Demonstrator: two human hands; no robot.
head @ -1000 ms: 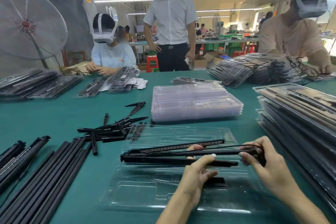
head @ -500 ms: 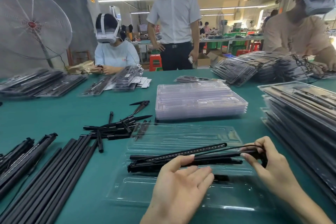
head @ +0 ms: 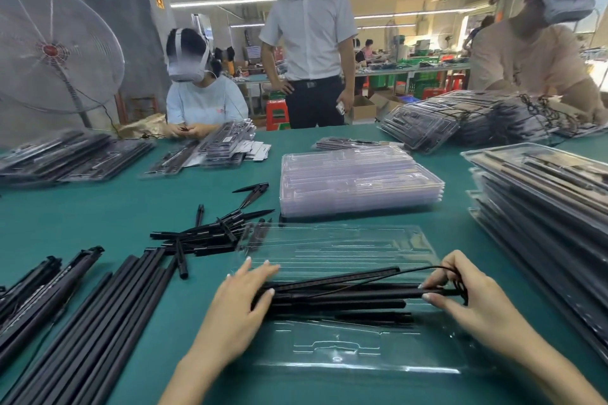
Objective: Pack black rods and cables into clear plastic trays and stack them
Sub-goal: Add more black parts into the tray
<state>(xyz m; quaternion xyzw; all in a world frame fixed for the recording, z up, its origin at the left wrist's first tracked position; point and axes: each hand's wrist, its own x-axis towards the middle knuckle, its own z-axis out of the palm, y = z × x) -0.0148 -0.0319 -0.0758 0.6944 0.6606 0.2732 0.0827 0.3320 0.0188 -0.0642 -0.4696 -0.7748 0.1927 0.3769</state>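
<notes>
left hand (head: 240, 299) now flat on rods (head: 335, 294) | right hand (head: 467, 293) pinches cable (head: 427, 270)

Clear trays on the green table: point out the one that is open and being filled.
The open tray lying flat directly under both hands, with black rods across it. The stack of empty trays behind it holds nothing.

Your left hand (head: 241, 302) covers the left ends of the black rods (head: 339, 293) in the open clear tray (head: 335, 355). Your right hand (head: 473, 302) hides the coiled cable (head: 460, 286) end. The right-side stack of packed trays (head: 543, 207) and the near-left loose rods (head: 82, 332) are cut off by the frame edges.
</notes>
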